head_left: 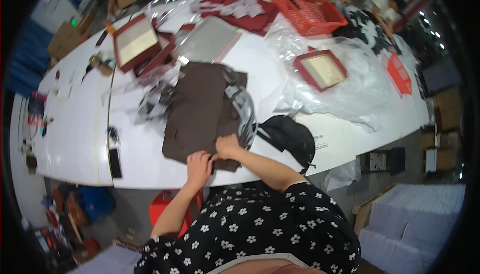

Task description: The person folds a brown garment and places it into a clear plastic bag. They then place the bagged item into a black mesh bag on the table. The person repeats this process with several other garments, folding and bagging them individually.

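A dark brown fabric item (196, 101), perhaps a flat bag or folded garment, lies in a stack on the white table in front of me. At its near edge my left hand (199, 168) has its fingers curled over the cloth. Just to the right and slightly farther in, my right hand (227, 147) is closed on the same brown fabric, its thumb side close to the left fingers. Shiny grey plastic wrapping (242, 105) runs along the fabric's right side. More crumpled clear plastic (156, 100) touches its left side.
A black bag (290, 136) lies to the right, a dark phone (115, 162) to the left. Dark red boxes (135, 44) and a clear plastic bag (210, 44) sit beyond the fabric. Farther right are another red box (321, 69), plastic sheeting (362, 94) and a red basket (307, 11). Other people work opposite.
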{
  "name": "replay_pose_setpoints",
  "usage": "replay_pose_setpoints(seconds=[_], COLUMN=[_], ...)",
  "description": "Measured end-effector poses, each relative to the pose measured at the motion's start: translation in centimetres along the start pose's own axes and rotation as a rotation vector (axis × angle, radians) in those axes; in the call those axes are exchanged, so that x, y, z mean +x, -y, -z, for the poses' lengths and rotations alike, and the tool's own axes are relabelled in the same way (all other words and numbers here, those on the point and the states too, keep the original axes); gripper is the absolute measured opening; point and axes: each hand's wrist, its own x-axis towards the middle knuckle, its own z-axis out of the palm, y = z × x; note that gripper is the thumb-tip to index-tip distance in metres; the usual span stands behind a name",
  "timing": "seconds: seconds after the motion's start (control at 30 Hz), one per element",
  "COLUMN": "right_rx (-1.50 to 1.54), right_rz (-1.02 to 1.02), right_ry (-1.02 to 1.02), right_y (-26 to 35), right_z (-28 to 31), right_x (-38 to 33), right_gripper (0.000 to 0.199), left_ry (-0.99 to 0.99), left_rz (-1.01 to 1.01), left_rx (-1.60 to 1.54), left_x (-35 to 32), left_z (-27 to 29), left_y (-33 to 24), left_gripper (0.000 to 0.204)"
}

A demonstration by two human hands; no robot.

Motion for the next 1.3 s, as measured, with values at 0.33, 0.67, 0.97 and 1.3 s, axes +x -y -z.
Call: replay_pose_setpoints(seconds=[0.33,0.67,0.97,1.3], right_rx=[0.175,0.371,0.424,0.438], right_rz=[0.015,0.034,0.220,0.431], right_ry=[-0.114,0.078,0.014,-0.394], right_y=[-0.2,-0.4,-2.3,-2.3], right_z=[-1.3,-0.9,-2.4,-6.5], right_x=[-0.8,-0.1,1.3,0.6], right_gripper=[0.069,0.068,0.055,0.041], left_ry=[0.185,0.187,0.241,0.253], left_rz=[0.011,0.101,0.087,0.089], left_rx=[0.298,0.218,0.341,0.354], left_x=[5.0,5.0,5.8,6.0], left_z=[-3.0,-3.4,-3.6,-3.8], left_y=[3.6,4.1,3.4,4.0], left_gripper=[0.052,0.050,0.052,0.053])
